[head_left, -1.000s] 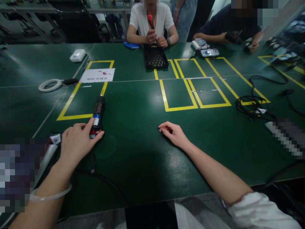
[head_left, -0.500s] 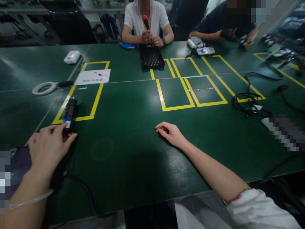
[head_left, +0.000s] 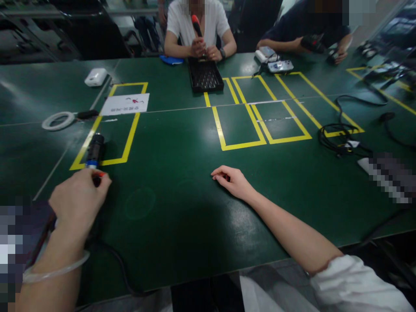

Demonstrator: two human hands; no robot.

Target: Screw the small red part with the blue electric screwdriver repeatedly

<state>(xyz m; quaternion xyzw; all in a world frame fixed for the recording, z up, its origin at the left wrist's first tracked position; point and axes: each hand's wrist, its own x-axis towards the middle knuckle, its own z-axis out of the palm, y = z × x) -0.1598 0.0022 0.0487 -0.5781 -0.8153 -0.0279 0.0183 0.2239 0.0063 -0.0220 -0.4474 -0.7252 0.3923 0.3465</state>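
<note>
My left hand (head_left: 79, 195) is at the left of the table, its fingers and thumb closed round a dark thing with a red-orange end (head_left: 101, 174). Most of that thing is covered by the hand, so its kind cannot be told. Just beyond the fingertips lies a black cylindrical device (head_left: 95, 149) with a blue band, its near end hidden behind the hand. My right hand (head_left: 231, 180) rests on the green table (head_left: 182, 225) near the middle, fingers loosely curled in, with nothing visible in them.
Yellow tape frames (head_left: 243, 146) mark the table. At left are a white card (head_left: 125, 104), a cable coil (head_left: 58, 121) and a white box (head_left: 96, 77). Across sits a person with a red-topped tool (head_left: 196, 26) over a black tray (head_left: 207, 78). Black cables (head_left: 338, 136) lie at right.
My left hand has moved slightly right and forward, and its fingers have closed round the red-ended thing. My right hand stays where it was.
</note>
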